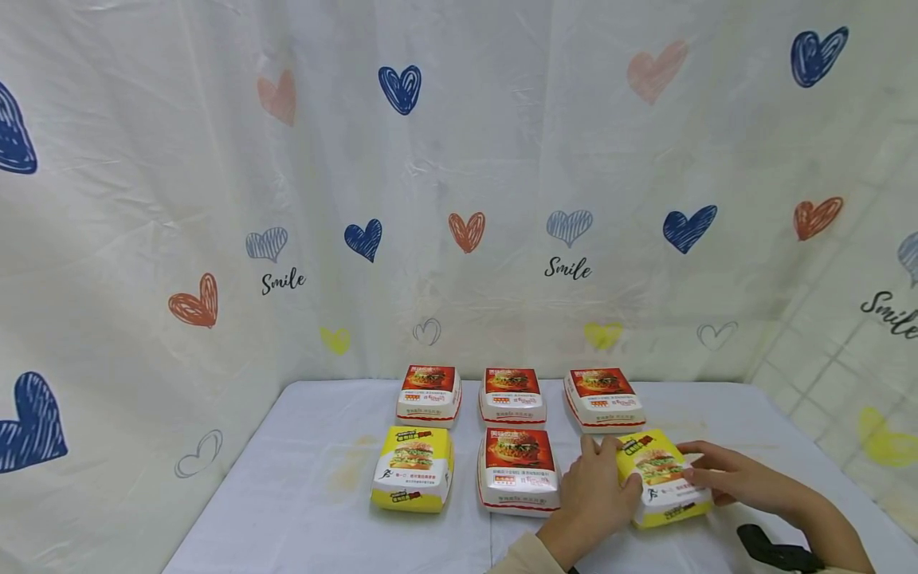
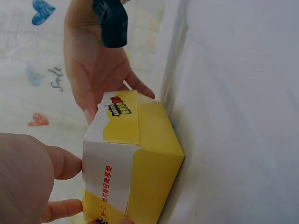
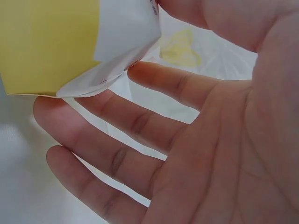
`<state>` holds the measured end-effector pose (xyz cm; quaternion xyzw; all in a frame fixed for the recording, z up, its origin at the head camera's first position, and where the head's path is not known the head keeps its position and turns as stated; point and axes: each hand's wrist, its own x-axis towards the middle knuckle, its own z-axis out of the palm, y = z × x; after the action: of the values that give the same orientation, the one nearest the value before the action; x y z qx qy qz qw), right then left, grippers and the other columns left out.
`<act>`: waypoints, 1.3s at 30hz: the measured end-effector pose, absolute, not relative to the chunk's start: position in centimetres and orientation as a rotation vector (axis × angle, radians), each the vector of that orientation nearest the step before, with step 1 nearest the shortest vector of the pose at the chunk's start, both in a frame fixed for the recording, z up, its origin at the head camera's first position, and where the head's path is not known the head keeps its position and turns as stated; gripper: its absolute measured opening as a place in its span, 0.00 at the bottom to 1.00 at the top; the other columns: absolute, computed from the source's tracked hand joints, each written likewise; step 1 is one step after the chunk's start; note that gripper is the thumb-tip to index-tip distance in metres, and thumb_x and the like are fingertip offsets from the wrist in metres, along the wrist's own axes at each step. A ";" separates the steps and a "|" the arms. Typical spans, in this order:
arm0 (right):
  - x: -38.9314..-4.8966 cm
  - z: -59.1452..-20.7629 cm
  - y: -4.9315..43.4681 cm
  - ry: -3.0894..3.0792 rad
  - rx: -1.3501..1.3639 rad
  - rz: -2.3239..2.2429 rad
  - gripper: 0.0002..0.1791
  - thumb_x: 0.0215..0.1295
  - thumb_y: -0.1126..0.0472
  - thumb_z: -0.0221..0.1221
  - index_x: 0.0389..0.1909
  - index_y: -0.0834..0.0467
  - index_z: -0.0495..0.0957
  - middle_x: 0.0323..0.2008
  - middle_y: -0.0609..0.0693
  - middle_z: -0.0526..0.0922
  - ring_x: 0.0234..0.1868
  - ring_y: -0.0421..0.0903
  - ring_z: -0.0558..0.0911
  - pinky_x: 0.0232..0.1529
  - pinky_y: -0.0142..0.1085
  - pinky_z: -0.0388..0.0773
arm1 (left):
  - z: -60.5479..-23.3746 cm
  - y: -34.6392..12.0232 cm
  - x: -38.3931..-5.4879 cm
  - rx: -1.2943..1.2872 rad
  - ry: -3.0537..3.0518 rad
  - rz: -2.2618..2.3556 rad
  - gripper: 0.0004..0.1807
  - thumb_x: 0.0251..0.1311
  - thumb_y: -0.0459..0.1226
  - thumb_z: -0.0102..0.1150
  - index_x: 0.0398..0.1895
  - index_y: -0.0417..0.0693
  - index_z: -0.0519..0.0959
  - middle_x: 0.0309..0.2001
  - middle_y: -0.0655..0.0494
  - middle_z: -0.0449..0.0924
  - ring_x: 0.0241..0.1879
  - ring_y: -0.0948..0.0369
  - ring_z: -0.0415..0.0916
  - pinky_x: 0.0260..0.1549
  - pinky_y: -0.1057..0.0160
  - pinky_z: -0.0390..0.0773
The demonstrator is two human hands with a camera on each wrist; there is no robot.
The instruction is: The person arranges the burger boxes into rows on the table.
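A yellow-and-white burger box [image 1: 661,478], printed with a burger picture, is at the right front of the table, slightly turned. My left hand [image 1: 598,488] holds it from the left side, its thumb at the near left corner. From the right, my right hand [image 1: 742,478] grips the same box, with thumb on the top edge and fingers along the side. In the right wrist view the fingers [image 3: 140,123] reach under the lower edge of the box [image 3: 51,46]. The left wrist view shows the closed box [image 2: 112,154] between both hands.
Left of my hands stands a red-and-white burger box [image 1: 518,470], and beyond it another yellow one [image 1: 413,469]. Behind them are three red-and-white boxes [image 1: 429,395] in a row. A white cloth covers the table [image 1: 287,494]; a curtain printed with hearts [image 1: 502,159] hangs behind.
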<state>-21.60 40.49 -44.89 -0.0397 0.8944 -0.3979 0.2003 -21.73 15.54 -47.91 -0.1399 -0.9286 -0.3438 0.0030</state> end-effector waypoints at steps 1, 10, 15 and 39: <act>-21.6 -44.9 40.5 2.503 -0.106 -1.111 0.37 0.78 0.48 0.52 0.74 0.69 0.56 0.56 0.65 0.78 0.50 0.51 0.80 0.47 0.49 0.82 | -47.9 15.5 -21.7 -0.442 -2.910 -1.078 0.23 0.61 0.57 0.64 0.59 0.73 0.74 0.47 0.64 0.69 0.35 0.66 0.72 0.31 0.60 0.73; -21.8 -44.8 40.4 2.497 -0.111 -1.126 0.41 0.77 0.48 0.53 0.78 0.66 0.49 0.61 0.75 0.71 0.53 0.54 0.79 0.45 0.46 0.82 | -48.2 15.3 -21.7 -0.489 -2.864 -1.113 0.23 0.62 0.56 0.62 0.61 0.71 0.75 0.46 0.63 0.67 0.38 0.67 0.70 0.31 0.62 0.72; -21.7 -44.8 40.4 2.480 -0.135 -1.142 0.43 0.76 0.49 0.54 0.79 0.66 0.46 0.62 0.78 0.69 0.53 0.54 0.78 0.45 0.45 0.81 | -48.2 15.4 -21.7 -0.480 -2.863 -1.132 0.24 0.62 0.55 0.63 0.62 0.72 0.75 0.47 0.62 0.67 0.39 0.67 0.71 0.31 0.61 0.73; -21.5 -44.9 40.1 2.452 -0.141 -1.154 0.45 0.77 0.48 0.54 0.79 0.67 0.41 0.61 0.78 0.68 0.49 0.51 0.78 0.43 0.44 0.80 | -48.4 15.7 -21.8 -0.429 -2.956 -1.094 0.32 0.62 0.58 0.61 0.69 0.66 0.68 0.54 0.61 0.69 0.43 0.64 0.76 0.37 0.58 0.78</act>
<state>-21.54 40.07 -44.91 -0.0506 0.8830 -0.4156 0.2122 -21.80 15.74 -48.44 -0.1348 -0.9291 -0.3438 -0.0197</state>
